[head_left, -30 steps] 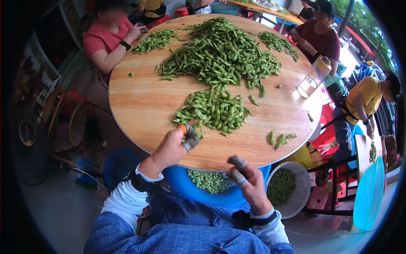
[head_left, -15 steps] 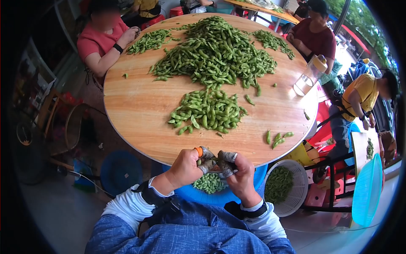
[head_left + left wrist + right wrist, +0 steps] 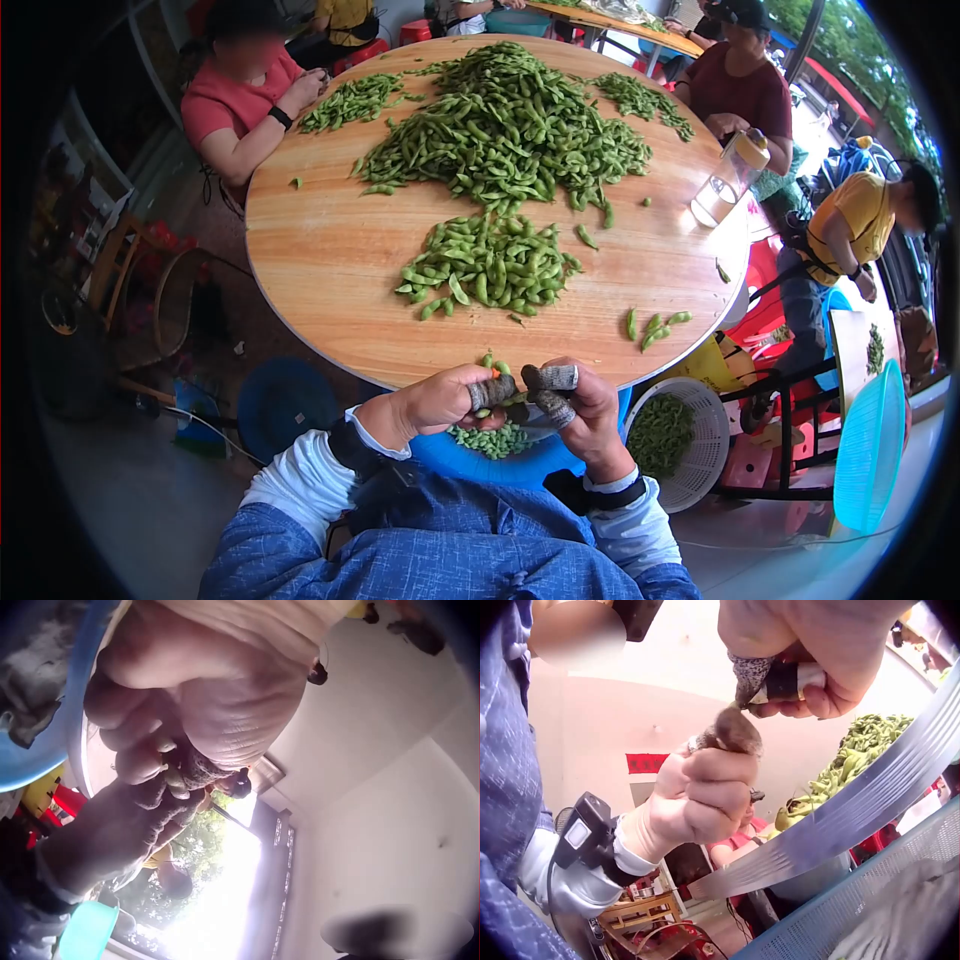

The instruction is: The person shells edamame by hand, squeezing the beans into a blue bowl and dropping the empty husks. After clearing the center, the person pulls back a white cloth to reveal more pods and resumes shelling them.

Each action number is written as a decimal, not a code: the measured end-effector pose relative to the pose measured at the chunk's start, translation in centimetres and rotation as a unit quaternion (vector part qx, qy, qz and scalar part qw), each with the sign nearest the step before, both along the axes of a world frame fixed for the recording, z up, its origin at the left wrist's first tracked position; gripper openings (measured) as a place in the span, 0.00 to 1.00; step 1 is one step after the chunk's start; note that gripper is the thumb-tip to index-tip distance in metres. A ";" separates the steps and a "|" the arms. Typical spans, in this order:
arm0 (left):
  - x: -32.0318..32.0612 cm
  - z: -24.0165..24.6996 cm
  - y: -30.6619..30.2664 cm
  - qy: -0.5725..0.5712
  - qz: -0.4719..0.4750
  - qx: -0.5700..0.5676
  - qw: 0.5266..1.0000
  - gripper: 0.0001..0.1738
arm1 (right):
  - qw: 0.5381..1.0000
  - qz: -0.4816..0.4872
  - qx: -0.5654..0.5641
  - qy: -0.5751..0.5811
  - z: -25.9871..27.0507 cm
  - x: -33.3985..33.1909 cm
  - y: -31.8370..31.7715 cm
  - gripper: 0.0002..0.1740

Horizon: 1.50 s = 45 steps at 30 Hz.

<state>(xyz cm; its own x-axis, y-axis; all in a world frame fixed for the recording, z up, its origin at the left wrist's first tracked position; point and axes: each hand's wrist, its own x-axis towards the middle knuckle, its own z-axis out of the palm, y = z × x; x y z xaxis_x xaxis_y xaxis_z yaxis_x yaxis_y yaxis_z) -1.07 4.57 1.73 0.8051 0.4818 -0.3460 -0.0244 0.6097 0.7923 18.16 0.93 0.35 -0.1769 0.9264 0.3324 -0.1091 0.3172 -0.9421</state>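
At the near table edge, my left hand (image 3: pixel 440 402) is curled round a few green soybean pods (image 3: pixel 497 364), some poking out past the fingers; pods (image 3: pixel 174 782) also show between the fingers in the left wrist view. Opposite it, my right hand (image 3: pixel 592 410) has thumb and forefinger, wrapped in grey covers, pinched at a small green pod tip against the left thumb. That pod is mostly hidden by the fingers. Below both hands is a blue basin (image 3: pixel 450 462) with shelled beans (image 3: pixel 492 440). A small heap of pods (image 3: pixel 490 265) lies ahead on the table.
A large pod pile (image 3: pixel 510 130) covers the middle of the round wooden table (image 3: pixel 310 250). Loose pods (image 3: pixel 655 328) and a clear jug (image 3: pixel 718 195) are at the right. A white basket (image 3: pixel 706 445) of pods stands below right. Other people sit around.
My left hand has come back from the small heap to the table edge. The right hand has moved up to meet it, and pods now stick out of the left hand.
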 end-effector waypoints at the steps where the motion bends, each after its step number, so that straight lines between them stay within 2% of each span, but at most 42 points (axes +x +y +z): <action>1: 0.1 -0.2 0.0 -0.022 0.014 -0.021 0.999 0.12 | 1.000 0.003 0.023 -0.019 0.0 0.2 0.1 0.11; 3: 0.2 -0.6 -0.5 -0.066 0.042 -0.064 0.995 0.11 | 0.999 -0.023 -0.042 -0.003 0.6 -0.1 -0.4 0.12; 6: 0.8 0.4 -1.4 -0.041 0.126 0.035 0.991 0.08 | 0.991 -0.047 -0.118 0.050 1.1 -0.4 -1.3 0.13; 7: 1.1 0.2 -1.6 -0.025 0.160 0.098 0.982 0.06 | 0.986 -0.052 -0.141 0.071 1.2 -0.4 -1.6 0.14; 9: 1.6 -0.1 -2.2 0.007 0.223 0.221 0.949 0.03 | 0.973 0.003 -0.203 0.110 1.4 -0.5 -2.3 0.14; 12: 1.8 -0.2 -2.7 0.072 0.248 0.352 0.900 0.02 | 0.960 0.032 -0.236 0.147 1.7 -0.9 -2.9 0.13; 15: 1.6 0.8 -3.3 0.124 0.218 0.368 0.895 0.05 | 0.953 0.035 -0.255 0.161 1.7 -1.1 -2.9 0.12; 18: 1.7 0.0 -3.5 0.098 0.241 0.351 0.900 0.05 | 0.954 0.027 -0.247 0.168 1.6 -1.5 -3.0 0.11; 30: 1.9 -0.1 -3.8 0.073 0.204 0.324 0.921 0.04 | 0.949 0.001 -0.250 0.194 1.5 -2.0 -3.0 0.08; 33: 1.7 -0.2 -3.2 0.116 0.170 0.389 0.898 0.05 | 0.950 0.003 -0.260 0.173 0.9 -1.6 -2.8 0.08; 34: 1.7 0.2 -3.3 0.178 0.150 0.494 0.838 0.07 | 0.953 -0.003 -0.253 0.170 1.0 -1.6 -2.9 0.08; 36: 1.4 1.1 -3.6 0.293 0.105 0.675 0.669 0.13 | 0.957 -0.012 -0.239 0.163 1.2 -1.6 -2.9 0.08; 39: 1.0 0.1 -3.5 0.297 0.121 0.742 0.588 0.20 | 0.959 -0.005 -0.238 0.152 1.0 -1.7 -3.2 0.09; 42: 1.0 -0.5 -3.2 0.251 0.105 0.681 0.680 0.17 | 0.941 0.027 -0.293 0.167 1.1 -1.3 -3.1 0.10; 45: 1.9 -1.6 -3.6 0.092 0.184 0.503 0.839 0.11 | 0.943 0.028 -0.257 0.209 0.3 -1.5 -3.2 0.11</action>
